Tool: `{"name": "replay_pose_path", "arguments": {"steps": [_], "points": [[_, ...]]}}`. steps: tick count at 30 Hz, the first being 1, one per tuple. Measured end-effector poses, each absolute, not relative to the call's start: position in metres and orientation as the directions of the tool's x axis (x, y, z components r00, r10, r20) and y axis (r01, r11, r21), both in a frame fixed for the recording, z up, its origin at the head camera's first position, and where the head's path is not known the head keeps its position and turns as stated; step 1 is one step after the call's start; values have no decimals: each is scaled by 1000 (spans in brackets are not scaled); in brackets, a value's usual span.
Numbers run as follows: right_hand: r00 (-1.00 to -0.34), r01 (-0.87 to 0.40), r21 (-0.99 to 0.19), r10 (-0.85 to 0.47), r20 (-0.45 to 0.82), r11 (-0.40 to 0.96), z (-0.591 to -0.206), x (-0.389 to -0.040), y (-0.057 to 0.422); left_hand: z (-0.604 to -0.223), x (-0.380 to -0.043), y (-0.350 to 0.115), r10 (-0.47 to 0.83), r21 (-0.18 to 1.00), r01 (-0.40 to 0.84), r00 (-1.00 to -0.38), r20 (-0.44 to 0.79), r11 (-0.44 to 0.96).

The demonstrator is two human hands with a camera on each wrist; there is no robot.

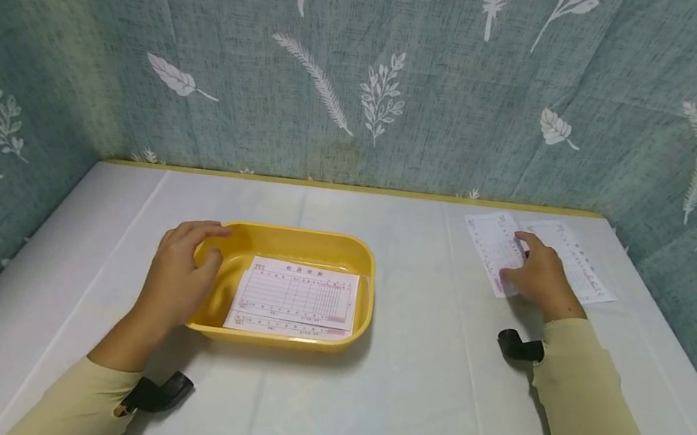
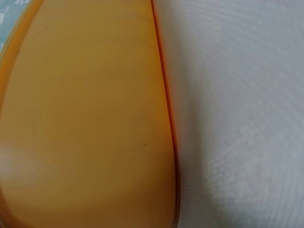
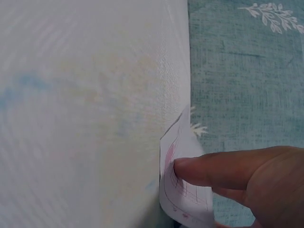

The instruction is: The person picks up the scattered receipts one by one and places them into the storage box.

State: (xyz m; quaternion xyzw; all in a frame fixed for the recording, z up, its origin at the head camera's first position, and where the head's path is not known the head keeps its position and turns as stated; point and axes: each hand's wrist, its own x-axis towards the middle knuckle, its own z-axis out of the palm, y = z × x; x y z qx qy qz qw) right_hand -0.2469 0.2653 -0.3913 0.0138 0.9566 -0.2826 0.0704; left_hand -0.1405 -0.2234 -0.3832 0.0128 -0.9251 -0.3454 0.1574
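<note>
A printed paper slip (image 1: 492, 242) lies near the back right of the white table. My right hand (image 1: 541, 275) pinches its right side; in the right wrist view the thumb (image 3: 204, 170) presses on the curled slip (image 3: 187, 190), and the other fingers are mostly hidden behind it. Partly under that hand is a second slip (image 1: 577, 265). My left hand (image 1: 178, 274) is at the left rim of a yellow plastic basin (image 1: 293, 238), thumb and fingers apart. Whether it touches the rim is unclear. Inside the basin lie stacked printed slips (image 1: 298, 297).
A white cloth (image 1: 400, 408) covers the table. Green leaf-patterned fabric (image 1: 358, 67) rises at the back and both sides, with a yellow strip (image 1: 353, 188) along the back edge. The basin's outer wall (image 2: 90, 114) fills much of the left wrist view.
</note>
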Motion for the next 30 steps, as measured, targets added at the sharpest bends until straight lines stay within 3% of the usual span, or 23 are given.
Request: {"name": "replay_pose_path", "arguments": {"steps": [10, 20, 30], "points": [[-979, 137, -579, 23, -201, 804, -389, -249, 259, -381, -141, -223, -141, 639, 75, -949, 281, 766], [-996, 42, -574, -9, -86, 818, -388, -245, 254, -381, -141, -222, -144, 636, 71, -949, 280, 768], [-998, 20, -597, -14, -54, 802, -385, -240, 242, -381, -140, -222, -137, 632, 72, -952, 275, 771]]}}
